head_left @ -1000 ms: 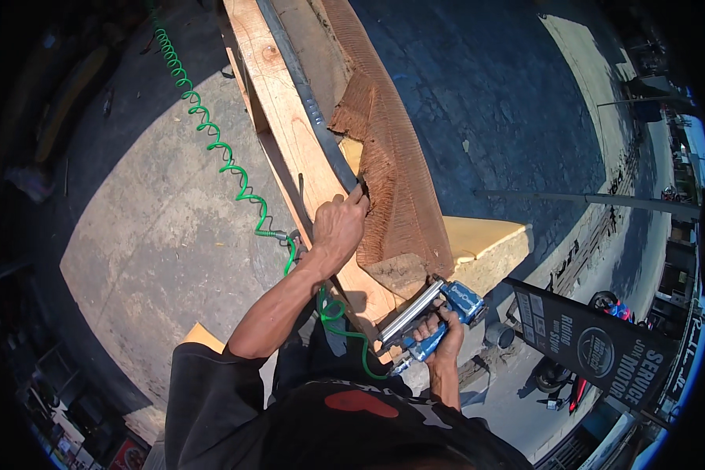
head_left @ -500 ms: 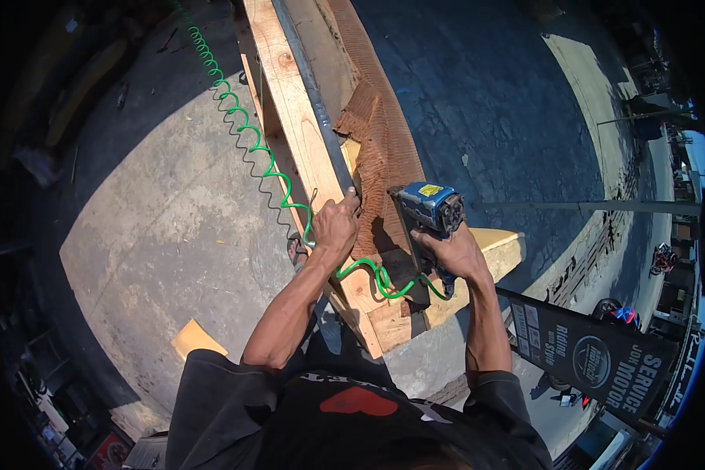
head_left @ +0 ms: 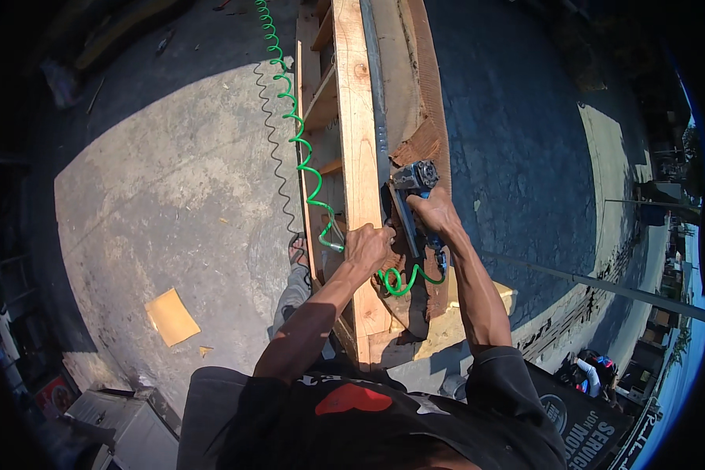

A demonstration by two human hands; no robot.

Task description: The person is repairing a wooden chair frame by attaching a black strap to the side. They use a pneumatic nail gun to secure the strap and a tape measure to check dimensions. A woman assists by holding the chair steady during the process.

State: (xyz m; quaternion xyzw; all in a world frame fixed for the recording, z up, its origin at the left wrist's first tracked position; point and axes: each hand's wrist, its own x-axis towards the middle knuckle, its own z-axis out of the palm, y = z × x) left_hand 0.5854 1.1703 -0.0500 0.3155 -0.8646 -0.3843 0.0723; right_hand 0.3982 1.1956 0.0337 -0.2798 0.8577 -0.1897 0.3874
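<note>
A long wooden frame (head_left: 358,149) runs away from me, with a dark strip (head_left: 377,86) lying along its inner edge. My left hand (head_left: 370,251) lies across the near part of the beam, its fingers curled closed over the edge onto the strip; the fingertips are partly hidden. My right hand (head_left: 435,213) is wrapped around a blue pneumatic staple gun (head_left: 417,178), whose nose end is close to the strip, just beyond my left hand. Ribbed brown fabric (head_left: 417,145) lies rumpled beside the strip and under the gun. A green coiled air hose (head_left: 305,149) leads to the gun's lower end.
Yellow foam (head_left: 478,305) shows at the frame's near right end. A thin dark coiled cord (head_left: 278,164) hangs left of the frame, near my foot (head_left: 298,251). A yellowish square piece (head_left: 172,316) lies on the concrete floor (head_left: 157,188). A banner (head_left: 580,415) stands at lower right.
The view has turned, so the frame stands more upright in it. The staple gun in my right hand has moved inward, closer to the strip. My left hand remains on the beam.
</note>
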